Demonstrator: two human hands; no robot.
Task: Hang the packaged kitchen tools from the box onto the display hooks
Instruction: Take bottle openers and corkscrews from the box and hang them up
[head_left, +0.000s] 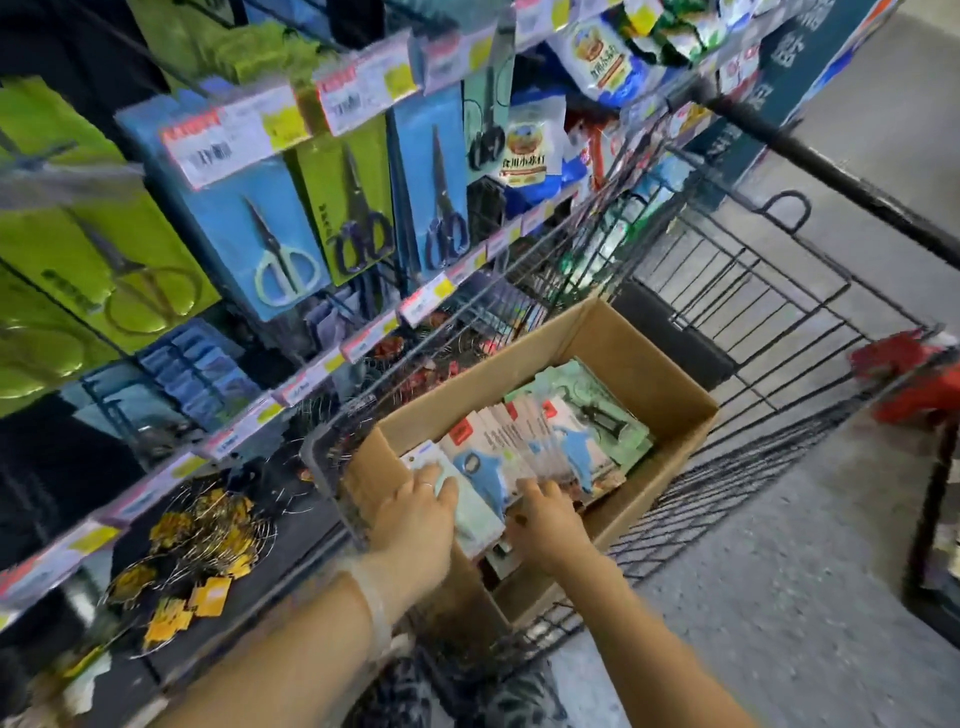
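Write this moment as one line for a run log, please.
stage: picking from box | left hand: on pale-green package | right hand: fingers in the stack of packages | cardboard box: in wire cart | hung: nothing yet

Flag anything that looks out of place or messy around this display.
One thing stands out: a tangled heap of yellow-tagged wire items lies loose on the bottom shelf, not hung like the scissors packs above. The packages in the cardboard box are stacked unevenly, though both hands are sorting them.
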